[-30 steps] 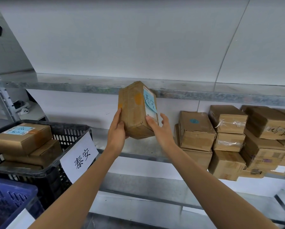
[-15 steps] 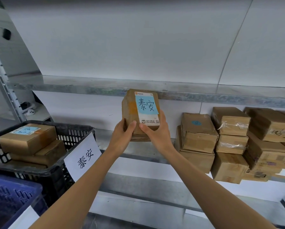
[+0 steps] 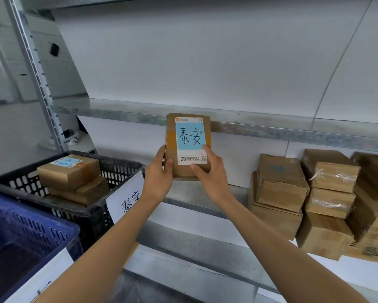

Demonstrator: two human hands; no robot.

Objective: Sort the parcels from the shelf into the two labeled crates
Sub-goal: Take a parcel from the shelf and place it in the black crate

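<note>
Head view: two hands [image 3: 159, 171] [image 3: 212, 171], one parcel [image 3: 188, 145].

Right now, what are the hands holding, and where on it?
Both hands, left and right, grip the brown cardboard parcel with a blue label by its lower end.

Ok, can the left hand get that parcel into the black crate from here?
Probably yes: the black crate sits just left of the left hand, open-topped, with room beside the two boxes inside. The right hand must let go of the parcel.
</note>
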